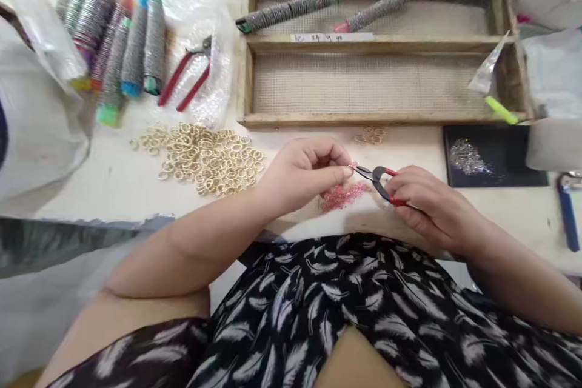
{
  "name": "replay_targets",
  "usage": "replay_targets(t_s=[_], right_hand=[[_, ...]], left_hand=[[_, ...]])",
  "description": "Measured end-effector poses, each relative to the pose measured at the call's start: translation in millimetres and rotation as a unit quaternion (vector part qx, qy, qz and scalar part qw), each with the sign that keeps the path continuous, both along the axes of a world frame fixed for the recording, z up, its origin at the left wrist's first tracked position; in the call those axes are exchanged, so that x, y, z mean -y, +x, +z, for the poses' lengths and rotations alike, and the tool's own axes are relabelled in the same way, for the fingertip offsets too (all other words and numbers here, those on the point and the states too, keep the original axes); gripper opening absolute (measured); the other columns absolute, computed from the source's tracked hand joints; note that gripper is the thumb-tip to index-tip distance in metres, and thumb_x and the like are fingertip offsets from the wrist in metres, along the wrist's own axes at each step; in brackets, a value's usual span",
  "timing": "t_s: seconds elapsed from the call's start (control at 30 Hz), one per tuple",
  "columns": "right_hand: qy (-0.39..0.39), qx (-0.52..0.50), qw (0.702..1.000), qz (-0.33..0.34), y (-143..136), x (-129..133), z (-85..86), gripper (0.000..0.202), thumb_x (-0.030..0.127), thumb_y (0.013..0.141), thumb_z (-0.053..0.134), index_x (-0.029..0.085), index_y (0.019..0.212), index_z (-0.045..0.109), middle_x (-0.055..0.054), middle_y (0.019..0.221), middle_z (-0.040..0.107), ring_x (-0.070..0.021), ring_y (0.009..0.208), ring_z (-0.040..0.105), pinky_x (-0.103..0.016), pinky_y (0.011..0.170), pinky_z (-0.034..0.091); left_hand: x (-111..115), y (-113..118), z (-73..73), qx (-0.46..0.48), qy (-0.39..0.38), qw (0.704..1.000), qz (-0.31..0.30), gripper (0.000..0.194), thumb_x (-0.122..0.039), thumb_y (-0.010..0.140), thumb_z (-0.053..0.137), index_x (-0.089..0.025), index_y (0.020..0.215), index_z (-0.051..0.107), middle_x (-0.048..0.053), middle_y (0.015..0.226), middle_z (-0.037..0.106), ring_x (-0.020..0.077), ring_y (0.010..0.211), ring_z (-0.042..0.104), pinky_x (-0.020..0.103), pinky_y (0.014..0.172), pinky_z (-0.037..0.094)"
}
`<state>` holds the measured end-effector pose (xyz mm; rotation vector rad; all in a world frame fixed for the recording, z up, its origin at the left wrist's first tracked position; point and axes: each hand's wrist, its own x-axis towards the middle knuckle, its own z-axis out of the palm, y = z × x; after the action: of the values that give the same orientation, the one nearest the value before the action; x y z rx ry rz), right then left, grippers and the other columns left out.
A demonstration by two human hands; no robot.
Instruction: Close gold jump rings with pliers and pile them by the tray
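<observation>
My left hand (pixel 313 167) is closed in a pinch, thumb against fingers. Between the tips is a tiny piece that looks like a gold ring (pixel 351 165), mostly hidden. My right hand (pixel 427 203) grips red-handled pliers (pixel 381 179), their dark jaws pointing left and meeting that piece at my left fingertips. Just below the jaws lies a heap of small pink beads or stones (pixel 343 196) on the table. Left of my left hand spreads a large pile of gold rings (pixel 209 157). Several more gold rings (pixel 370 135) lie above the pliers.
A wooden two-section tray with mesh bottom (pixel 341 118) stands behind my hands. Two wrapped rolls (pixel 291 10) lie in its rear section. Several similar rolls (pixel 154 42) and red-handled cutters (pixel 186 76) rest on plastic at left. A black pad (pixel 495 179) bears glittering stones at right.
</observation>
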<state>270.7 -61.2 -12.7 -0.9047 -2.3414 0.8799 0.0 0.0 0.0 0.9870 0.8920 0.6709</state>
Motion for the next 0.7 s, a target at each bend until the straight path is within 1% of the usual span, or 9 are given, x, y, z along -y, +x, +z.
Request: replay_targets(t_s=[0.1, 0.17, 0.27, 0.33, 0.43, 0.53, 0.63, 0.7], right_hand=[[-0.038, -0.01, 0.999, 0.0, 0.6, 0.4, 3.4, 0.009, 0.019, 0.106, 0.057, 0.024, 0.112, 0.061, -0.006, 0.104, 0.074, -0.0231, 0.099, 0.067, -0.037, 0.096, 0.056], [-0.063, -0.013, 0.998, -0.006, 1.4, 0.7, 5.8, 0.011, 0.018, 0.106, 0.057, 0.024, 0.114, 0.062, -0.006, 0.104, 0.075, -0.0223, 0.1, 0.069, -0.036, 0.098, 0.056], [-0.095, -0.011, 0.995, -0.015, 3.0, 0.7, 10.0, 0.011, 0.019, 0.106, 0.057, 0.024, 0.114, 0.063, -0.006, 0.105, 0.076, -0.021, 0.101, 0.072, -0.034, 0.096, 0.057], [-0.109, -0.01, 0.994, -0.02, 4.0, 0.6, 13.0, 0.012, 0.019, 0.107, 0.057, 0.025, 0.114, 0.065, -0.005, 0.105, 0.077, -0.0204, 0.1, 0.073, -0.032, 0.093, 0.058], [-0.14, -0.006, 0.99, -0.023, 4.9, 2.4, 16.3, 0.012, 0.022, 0.108, 0.057, 0.025, 0.115, 0.066, -0.004, 0.106, 0.078, -0.0199, 0.101, 0.073, -0.031, 0.091, 0.058], [-0.179, -0.006, 0.983, -0.047, 4.7, 6.8, 17.3, 0.013, 0.027, 0.111, 0.056, 0.027, 0.115, 0.068, -0.004, 0.109, 0.078, -0.0206, 0.104, 0.072, -0.033, 0.094, 0.056], [-0.206, -0.015, 0.976, -0.073, 4.6, 10.0, 17.0, 0.016, 0.034, 0.112, 0.054, 0.027, 0.115, 0.069, -0.004, 0.111, 0.078, -0.0222, 0.107, 0.072, -0.036, 0.098, 0.054], [-0.217, -0.014, 0.974, -0.06, 4.9, 10.3, 17.0, 0.017, 0.036, 0.112, 0.055, 0.027, 0.115, 0.069, -0.005, 0.113, 0.078, -0.0229, 0.109, 0.071, -0.037, 0.1, 0.054]], left_hand=[[-3.9, 0.5, 2.2, 0.014, -0.078, 0.997, -0.014, 0.012, -0.004, 0.07, 0.075, -0.014, 0.066, 0.069, -0.004, 0.049, 0.062, 0.0045, 0.039, 0.052, 0.013, 0.037, 0.042], [-5.0, 1.3, 4.0, 0.01, -0.117, 0.993, -0.01, 0.014, -0.002, 0.071, 0.072, -0.014, 0.064, 0.068, -0.003, 0.049, 0.062, 0.0044, 0.037, 0.051, 0.014, 0.035, 0.04], [-4.7, 2.6, 5.6, 0.001, -0.145, 0.989, -0.004, 0.016, 0.0, 0.072, 0.071, -0.013, 0.064, 0.068, -0.002, 0.05, 0.064, 0.0046, 0.036, 0.05, 0.014, 0.035, 0.039], [-3.8, 2.8, 4.9, 0.003, -0.136, 0.991, -0.01, 0.016, 0.0, 0.072, 0.071, -0.014, 0.064, 0.068, -0.002, 0.049, 0.062, 0.0048, 0.036, 0.05, 0.014, 0.035, 0.039], [-1.9, 1.4, 1.6, -0.001, -0.096, 0.995, -0.017, 0.013, -0.003, 0.072, 0.074, -0.014, 0.067, 0.069, -0.003, 0.05, 0.061, 0.0051, 0.04, 0.052, 0.014, 0.037, 0.042], [0.4, -0.7, -1.8, -0.015, -0.055, 0.998, -0.016, 0.01, -0.007, 0.072, 0.076, -0.015, 0.071, 0.07, -0.004, 0.053, 0.062, 0.0053, 0.044, 0.053, 0.014, 0.04, 0.045], [2.0, -1.4, -3.4, -0.02, -0.027, 0.999, -0.014, 0.009, -0.012, 0.072, 0.077, -0.016, 0.074, 0.069, -0.004, 0.056, 0.063, 0.0054, 0.046, 0.054, 0.015, 0.041, 0.045], [2.3, -0.6, -3.1, -0.024, -0.02, 0.999, -0.01, 0.01, -0.013, 0.071, 0.077, -0.017, 0.074, 0.069, -0.005, 0.056, 0.062, 0.0051, 0.047, 0.053, 0.015, 0.042, 0.044]])
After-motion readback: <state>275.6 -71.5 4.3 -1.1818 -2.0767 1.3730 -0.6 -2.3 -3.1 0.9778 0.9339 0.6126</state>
